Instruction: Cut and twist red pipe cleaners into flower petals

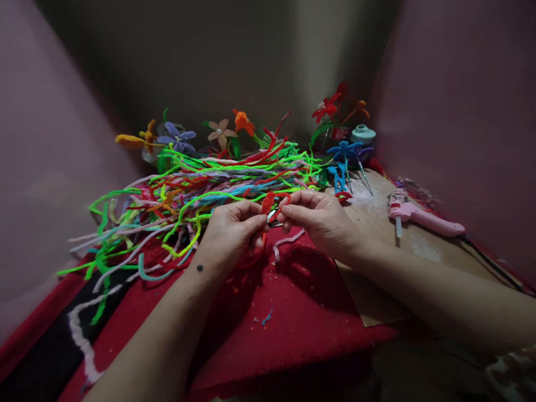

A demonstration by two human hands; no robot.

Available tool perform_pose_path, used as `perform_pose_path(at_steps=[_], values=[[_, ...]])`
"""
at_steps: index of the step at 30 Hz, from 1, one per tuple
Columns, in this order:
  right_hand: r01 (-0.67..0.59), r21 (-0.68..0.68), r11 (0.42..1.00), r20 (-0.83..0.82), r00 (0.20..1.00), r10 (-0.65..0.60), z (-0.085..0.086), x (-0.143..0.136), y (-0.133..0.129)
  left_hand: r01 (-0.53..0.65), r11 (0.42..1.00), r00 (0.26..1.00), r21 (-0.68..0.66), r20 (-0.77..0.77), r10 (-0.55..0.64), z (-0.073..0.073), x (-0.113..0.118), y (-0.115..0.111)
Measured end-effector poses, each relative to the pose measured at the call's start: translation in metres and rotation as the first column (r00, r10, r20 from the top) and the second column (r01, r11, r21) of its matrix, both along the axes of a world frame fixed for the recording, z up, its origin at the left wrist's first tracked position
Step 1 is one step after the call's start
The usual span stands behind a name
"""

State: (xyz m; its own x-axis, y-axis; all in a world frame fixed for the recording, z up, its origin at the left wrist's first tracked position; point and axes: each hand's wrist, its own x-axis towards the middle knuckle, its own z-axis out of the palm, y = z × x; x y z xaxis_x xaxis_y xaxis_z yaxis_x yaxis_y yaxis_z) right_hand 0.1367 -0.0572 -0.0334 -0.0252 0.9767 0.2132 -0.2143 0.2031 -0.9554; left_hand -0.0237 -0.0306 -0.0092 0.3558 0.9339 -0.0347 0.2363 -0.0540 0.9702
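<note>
My left hand [233,231] and my right hand [320,220] meet above the front of the pile, both with fingers pinched. Between them is a red pipe cleaner [268,202], bent into a small loop and gripped from both sides. A small shiny metal piece [273,215] shows between the fingertips; its kind is too small to make out, and so is which hand bears it. Behind the hands spreads a heap of fuzzy pipe cleaners [234,173] in green, red, blue and pink. A short pale pink pipe cleaner [288,243] lies just below the right hand.
Pipe-cleaner flowers [220,134] stand along the back. A pink glue gun [427,219] rests on a brown board [364,206] at the right, its cord trailing away. Blue flowers [344,151] and a pale blue-green container [363,134] stand behind it. Scraps dot the red cloth [293,329].
</note>
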Motion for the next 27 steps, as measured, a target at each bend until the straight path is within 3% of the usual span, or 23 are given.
perform_pose_path(at_steps=[8,12,19,23,27], values=[[0.164,0.139,0.977,0.204,0.960,-0.190,-0.003,-0.003,-0.002,-0.010,1.000,0.997,-0.011,-0.075,0.010,-0.002,0.007,-0.007],[0.196,0.285,0.938,0.333,0.898,-0.288,-0.007,-0.004,-0.004,0.013,1.000,0.998,0.028,-0.069,-0.011,-0.004,0.008,-0.008],[0.166,0.527,0.834,0.521,0.713,-0.470,-0.009,-0.003,-0.008,-0.012,0.985,0.989,0.172,-0.142,0.037,-0.012,0.007,-0.007],[0.129,0.601,0.789,0.506,0.702,-0.501,-0.010,-0.003,-0.006,-0.026,0.963,0.988,0.268,-0.141,0.066,-0.019,0.006,-0.003],[0.097,0.592,0.800,0.521,0.712,-0.471,-0.012,-0.004,-0.006,-0.033,0.951,0.987,0.307,-0.140,0.080,-0.025,0.007,-0.001]])
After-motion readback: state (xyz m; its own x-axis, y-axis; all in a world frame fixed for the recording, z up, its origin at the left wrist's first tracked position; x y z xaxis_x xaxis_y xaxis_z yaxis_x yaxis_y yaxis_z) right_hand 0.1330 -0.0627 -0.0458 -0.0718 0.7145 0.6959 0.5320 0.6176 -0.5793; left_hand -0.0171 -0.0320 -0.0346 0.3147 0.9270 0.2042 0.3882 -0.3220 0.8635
